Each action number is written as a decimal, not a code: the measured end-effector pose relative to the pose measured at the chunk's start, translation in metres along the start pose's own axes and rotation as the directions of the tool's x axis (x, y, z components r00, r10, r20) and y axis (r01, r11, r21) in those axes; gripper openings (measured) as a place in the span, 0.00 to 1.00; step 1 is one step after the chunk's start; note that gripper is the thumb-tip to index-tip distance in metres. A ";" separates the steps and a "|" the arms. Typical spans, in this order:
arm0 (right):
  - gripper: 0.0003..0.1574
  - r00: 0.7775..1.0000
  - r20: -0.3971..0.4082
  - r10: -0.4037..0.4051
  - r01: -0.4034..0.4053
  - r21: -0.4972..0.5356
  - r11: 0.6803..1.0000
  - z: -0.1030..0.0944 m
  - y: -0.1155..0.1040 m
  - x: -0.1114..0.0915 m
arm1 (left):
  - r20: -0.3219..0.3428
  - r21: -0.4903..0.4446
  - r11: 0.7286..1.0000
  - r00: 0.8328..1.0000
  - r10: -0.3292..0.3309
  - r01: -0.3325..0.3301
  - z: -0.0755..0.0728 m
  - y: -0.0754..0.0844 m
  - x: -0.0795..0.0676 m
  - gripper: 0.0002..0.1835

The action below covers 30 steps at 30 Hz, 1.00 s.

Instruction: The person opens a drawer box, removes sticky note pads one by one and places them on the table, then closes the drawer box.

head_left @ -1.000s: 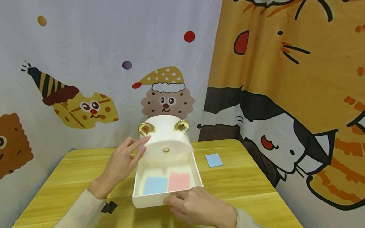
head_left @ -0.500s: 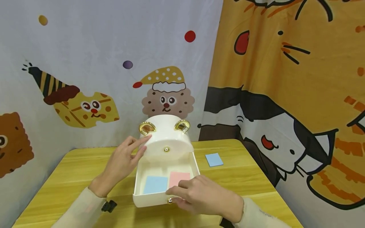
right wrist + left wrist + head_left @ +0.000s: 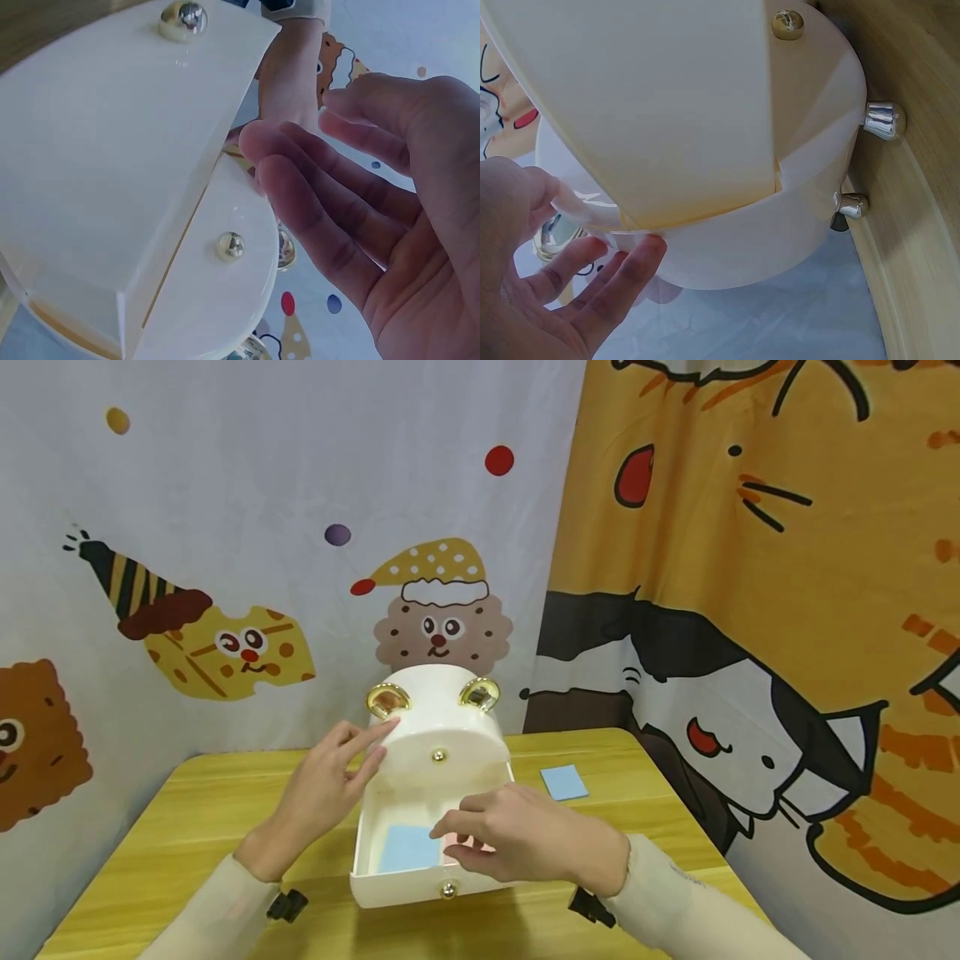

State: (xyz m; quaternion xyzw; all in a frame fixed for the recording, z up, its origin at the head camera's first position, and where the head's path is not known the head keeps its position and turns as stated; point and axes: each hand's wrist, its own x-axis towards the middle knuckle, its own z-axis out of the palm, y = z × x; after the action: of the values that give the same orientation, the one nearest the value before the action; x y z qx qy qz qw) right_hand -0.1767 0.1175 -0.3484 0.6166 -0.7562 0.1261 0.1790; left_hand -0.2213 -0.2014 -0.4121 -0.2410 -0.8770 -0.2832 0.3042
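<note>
We see the drawer [image 3: 390,893] standing out from the white box [image 3: 444,727], so the pulling-out looks done. The left hand [image 3: 322,781] rests against the box, its fingers apart. The right hand [image 3: 517,835] hangs over the drawer — fingers loosely bent, thumb away from them, nothing held that we can make out. Inside the drawer, the blue square [image 3: 407,849] lies just left of the right fingers, the pink square [image 3: 451,840] partly hidden beneath them. Beyond and right of them, a second blue square [image 3: 565,782] lies on the counter [image 3: 187,827]. We judge handling a square and sliding the drawer back are left — which square, we cannot tell.
</note>
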 end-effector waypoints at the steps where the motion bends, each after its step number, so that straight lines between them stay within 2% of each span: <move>1: 0.11 1.000 0.014 0.007 -0.007 -0.009 1.000 -0.001 0.001 0.002 | 0.001 0.000 1.000 1.000 0.000 0.000 0.000 0.000 0.000 0.27; 4: 0.11 0.997 0.069 0.030 -0.030 -0.008 1.000 -0.003 0.006 0.008 | -0.006 0.007 1.000 1.000 0.009 -0.009 0.000 0.000 0.000 0.27; 11: 0.11 0.990 0.140 0.014 -0.014 0.001 1.000 -0.009 0.019 0.025 | -0.002 0.012 1.000 1.000 0.008 -0.008 0.000 0.000 -0.002 0.27; 18: 0.14 0.979 0.201 -0.016 0.034 -0.087 0.996 -0.007 0.030 0.042 | -0.012 0.008 1.000 1.000 0.006 -0.006 0.000 0.004 -0.002 0.28; 23: 0.17 0.956 0.292 -0.013 0.047 -0.110 0.993 -0.005 0.038 0.050 | -0.010 0.017 1.000 1.000 0.007 -0.007 -0.001 0.004 -0.002 0.28; 30: 0.18 0.908 0.418 0.032 0.025 -0.129 0.991 0.005 0.044 0.058 | -0.010 0.017 1.000 1.000 0.013 -0.013 0.000 0.003 -0.002 0.28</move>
State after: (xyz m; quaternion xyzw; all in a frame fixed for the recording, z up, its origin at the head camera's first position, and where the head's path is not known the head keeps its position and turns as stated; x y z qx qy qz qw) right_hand -0.2303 0.0730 -0.3273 0.6148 -0.7847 -0.0588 0.0525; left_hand -0.2177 -0.1994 -0.4126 -0.2426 -0.8762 -0.2752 0.3125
